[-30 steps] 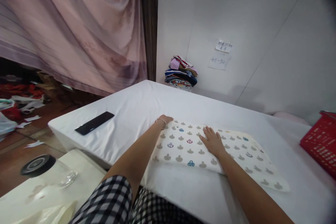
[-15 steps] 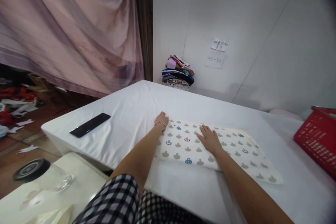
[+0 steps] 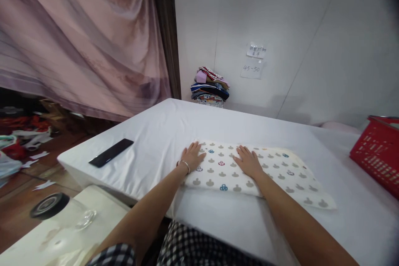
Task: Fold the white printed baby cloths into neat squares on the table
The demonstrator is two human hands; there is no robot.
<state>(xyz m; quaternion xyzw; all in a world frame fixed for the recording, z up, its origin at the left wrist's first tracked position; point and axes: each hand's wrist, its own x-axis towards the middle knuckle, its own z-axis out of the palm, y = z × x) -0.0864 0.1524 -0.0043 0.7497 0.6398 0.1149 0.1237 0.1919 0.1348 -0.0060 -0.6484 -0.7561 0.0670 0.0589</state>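
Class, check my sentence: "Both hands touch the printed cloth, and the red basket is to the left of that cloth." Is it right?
Not entirely: the head view shows the red basket to the right of the printed cloth, not the left. The rest stands: the left hand and right hand both touch the cloth.

folded fabric stack (image 3: 210, 87) and wall notes (image 3: 252, 69) suggest a workroom.

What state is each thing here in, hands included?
Patterned cloth, spread flat
Left hand, open, palm down at the cloth's end
Right hand, open, palm down on the cloth
Black phone, lying flat, screen dark
Clear jar, lidded
Fabric pile, folded, stacked
Red basket, upright
Pink curtain, hanging
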